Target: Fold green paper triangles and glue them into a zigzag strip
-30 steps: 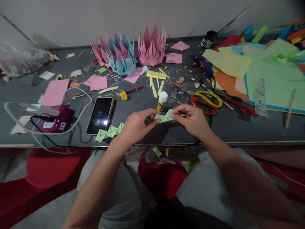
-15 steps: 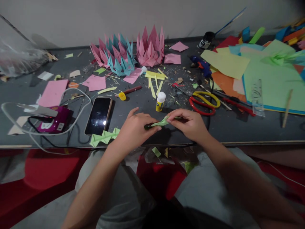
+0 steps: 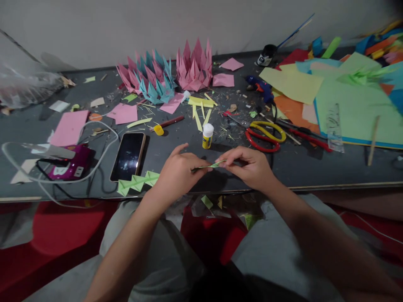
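Observation:
Between my two hands is a folded piece of green paper (image 3: pixel 214 165), seen nearly edge-on above the table's front edge. My left hand (image 3: pixel 182 170) pinches its left end between thumb and fingers, with the index finger raised. The fingertips of my right hand (image 3: pixel 247 165) grip the other end. Just beyond them a glue stick (image 3: pixel 207 136) stands upright with its white tip showing. To the left of my left wrist lies a strip of joined green paper folds (image 3: pixel 136 183), partly hidden by the wrist. Its yellow cap (image 3: pixel 159 130) rests farther back.
A phone (image 3: pixel 128 156) and a purple power adapter (image 3: pixel 73 161) with cables lie left. Red-and-yellow scissors (image 3: pixel 266 136), a blue glue gun (image 3: pixel 262 87) and stacked coloured paper (image 3: pixel 355 113) are right. Pink paper crown shapes (image 3: pixel 194 69) and a blue one (image 3: pixel 157 86) stand behind, among scraps.
The green paper has turned flatter and more edge-on between my hands. Both hands still hold it. The camera view has shifted slightly, moving the table items a little left and down.

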Tool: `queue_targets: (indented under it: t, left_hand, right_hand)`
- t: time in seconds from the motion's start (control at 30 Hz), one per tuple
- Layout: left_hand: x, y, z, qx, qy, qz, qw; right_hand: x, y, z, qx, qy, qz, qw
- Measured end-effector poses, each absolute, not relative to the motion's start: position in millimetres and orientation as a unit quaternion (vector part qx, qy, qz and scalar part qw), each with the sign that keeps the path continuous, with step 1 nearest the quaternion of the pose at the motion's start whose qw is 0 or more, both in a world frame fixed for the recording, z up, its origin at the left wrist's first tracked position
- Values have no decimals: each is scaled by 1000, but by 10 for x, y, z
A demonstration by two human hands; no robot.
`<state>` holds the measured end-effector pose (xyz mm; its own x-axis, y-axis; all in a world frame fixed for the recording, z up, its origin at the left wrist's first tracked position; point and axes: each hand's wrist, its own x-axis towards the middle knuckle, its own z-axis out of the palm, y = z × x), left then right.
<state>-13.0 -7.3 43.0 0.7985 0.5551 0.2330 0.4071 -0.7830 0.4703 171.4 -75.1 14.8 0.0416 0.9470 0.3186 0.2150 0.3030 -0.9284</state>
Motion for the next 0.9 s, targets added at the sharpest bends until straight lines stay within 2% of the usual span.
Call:
queue_targets:
  t: [0.1, 0.2, 0.4, 0.5, 0.6, 0.7, 0.9]
  left_hand:
    - [-128, -84, 478, 930, 258, 188, 181]
    - [-116, -102, 498, 932, 262, 185, 167]
    - [-76, -102, 427, 939, 269, 167, 134]
    - [-72, -73, 389, 940, 277, 130, 153]
    - [-72, -50, 343, 937, 286, 82, 183]
    - [-63, -63, 293, 938, 299, 63, 164]
    - [-66, -119, 328, 909, 341, 235, 51]
  right_hand:
    - [1719, -757, 182, -488, -572, 400, 523]
    - [1726, -748, 199, -491, -579, 449, 471]
    - [1672, -736, 100, -574, -582, 364, 445]
    - [1631, -733, 31, -576, -603, 322, 447]
    - [1604, -715, -16, -574, -621, 318, 429]
    - [1616, -686, -33, -586, -609, 336, 415]
    - [1805, -604, -31, -615, -520, 380, 455]
